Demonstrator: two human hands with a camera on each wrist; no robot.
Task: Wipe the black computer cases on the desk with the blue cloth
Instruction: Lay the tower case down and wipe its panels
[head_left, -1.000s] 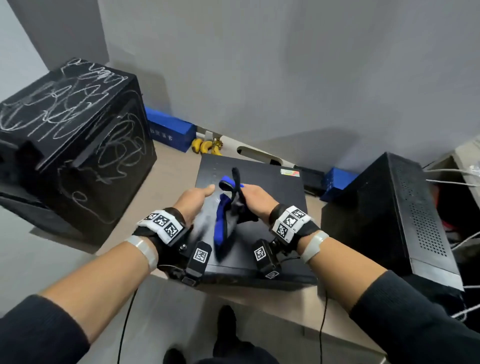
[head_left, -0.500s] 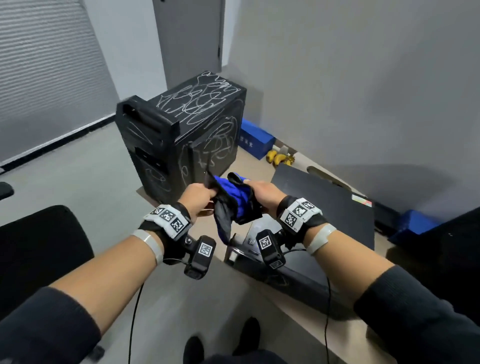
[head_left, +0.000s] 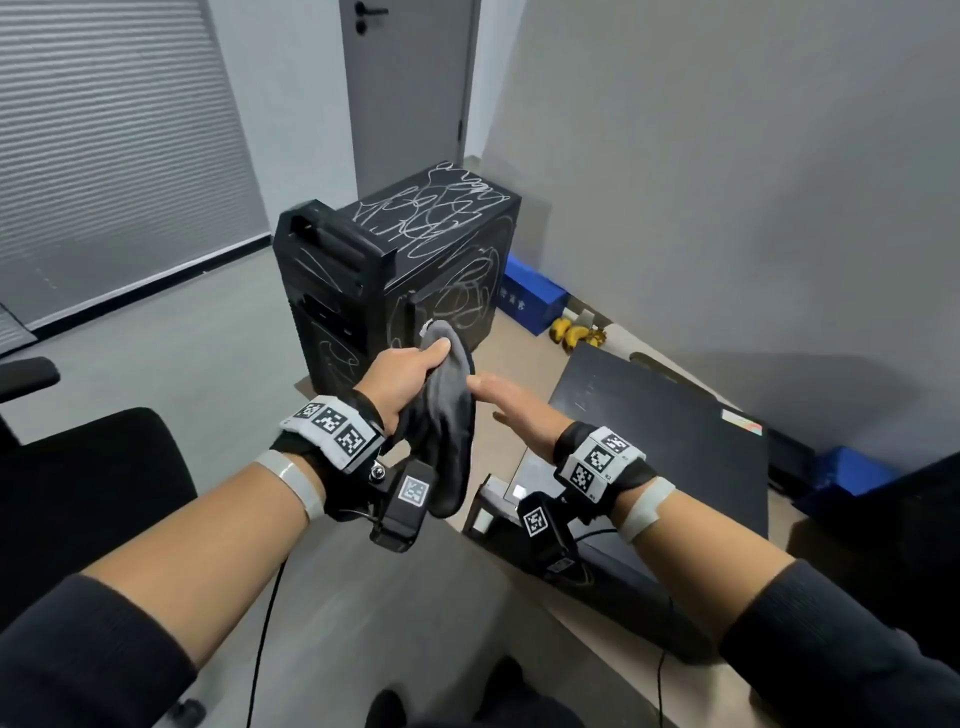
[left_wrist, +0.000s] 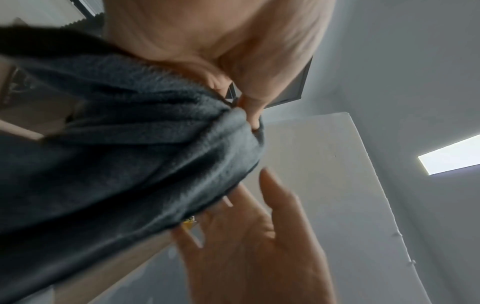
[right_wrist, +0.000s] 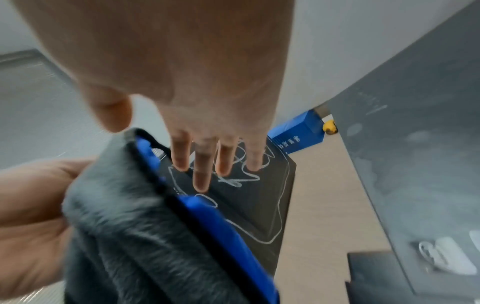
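Note:
My left hand (head_left: 410, 371) grips the folded cloth (head_left: 447, 426), which shows its grey side in the head view and hangs down from the fist. The right wrist view shows the cloth (right_wrist: 145, 236) with a blue inner layer along its edge. My right hand (head_left: 511, 402) is flat with straight fingers just right of the cloth, holding nothing. An upright black computer case (head_left: 410, 270) covered in white scribbles stands on the desk right behind the cloth. A flat black case (head_left: 665, 426) lies to the right under my right wrist.
A blue box (head_left: 530, 296) and bananas (head_left: 574, 332) sit by the wall behind the cases. A second blue box (head_left: 847, 478) lies at the right. A black chair (head_left: 88, 493) stands at the left. The desk front edge (head_left: 571, 623) runs under my forearms.
The view has swung left toward the scribbled case. My right hand let go of the cloth and flattened out; the left hand now holds it alone, raised closer to the upright case.

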